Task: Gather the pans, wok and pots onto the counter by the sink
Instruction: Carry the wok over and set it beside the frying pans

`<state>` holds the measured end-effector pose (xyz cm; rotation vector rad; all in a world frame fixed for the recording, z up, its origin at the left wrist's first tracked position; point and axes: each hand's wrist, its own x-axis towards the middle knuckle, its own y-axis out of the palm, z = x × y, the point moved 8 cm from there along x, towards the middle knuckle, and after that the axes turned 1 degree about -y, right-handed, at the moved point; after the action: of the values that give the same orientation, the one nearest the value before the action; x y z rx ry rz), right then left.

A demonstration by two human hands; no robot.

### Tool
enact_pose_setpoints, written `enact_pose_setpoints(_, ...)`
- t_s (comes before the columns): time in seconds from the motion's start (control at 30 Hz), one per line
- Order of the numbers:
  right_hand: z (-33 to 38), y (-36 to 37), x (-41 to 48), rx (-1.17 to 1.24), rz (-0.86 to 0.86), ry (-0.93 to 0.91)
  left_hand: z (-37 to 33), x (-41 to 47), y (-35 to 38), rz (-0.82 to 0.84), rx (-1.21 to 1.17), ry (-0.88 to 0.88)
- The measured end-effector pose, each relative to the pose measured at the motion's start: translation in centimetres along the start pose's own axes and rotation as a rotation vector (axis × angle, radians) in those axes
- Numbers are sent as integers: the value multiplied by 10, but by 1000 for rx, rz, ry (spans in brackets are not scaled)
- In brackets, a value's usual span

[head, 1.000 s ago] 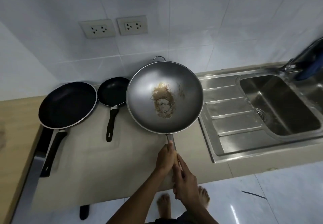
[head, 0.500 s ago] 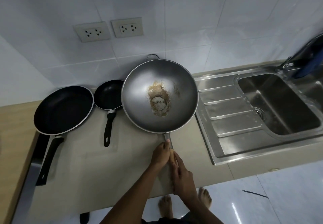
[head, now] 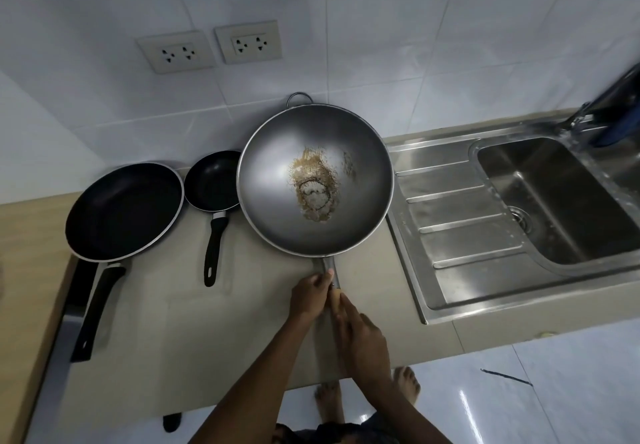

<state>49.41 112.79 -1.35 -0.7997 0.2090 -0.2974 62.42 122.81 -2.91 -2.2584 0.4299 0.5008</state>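
A large grey wok with brown residue in its bottom sits on the beige counter, just left of the sink's drainboard. Its handle points toward me. My left hand grips the handle near the bowl, and my right hand holds it further back. A small black frying pan lies touching the wok's left rim, handle toward me. A large black frying pan rests at the far left.
A steel sink with ribbed drainboard fills the right, with a tap at the back. Two wall sockets sit on the white tiles. A dark strip lies under the large pan's handle. My bare feet show below the counter edge.
The wok has settled slightly further back and left on the counter beside the small pan. Both hands have stayed on its handle.
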Motion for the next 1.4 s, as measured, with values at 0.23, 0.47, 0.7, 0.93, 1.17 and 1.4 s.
enact_pose_setpoints(0.23,-1,-8,2,-24,34,-16,1,-5,-2,-72,-106,-30)
enact_pose_setpoints(0.47,-4,-11,0,70,28,-43,1,-12,-1,-62,-122,10)
enact_pose_setpoints(0.7,-3,-13,-2,94,-5,-83,5,-16,0,-37,-154,14)
enact_pose_setpoints(0.93,-7,-16,-6,129,-18,-73,7,-22,2,-31,-187,7)
enact_pose_setpoints(1.17,-14,-16,-11,155,-1,-33,11,-31,4,-24,-247,2)
enact_pose_setpoints(1.4,-15,-14,-14,138,48,-11,14,-42,5,-27,-273,-7)
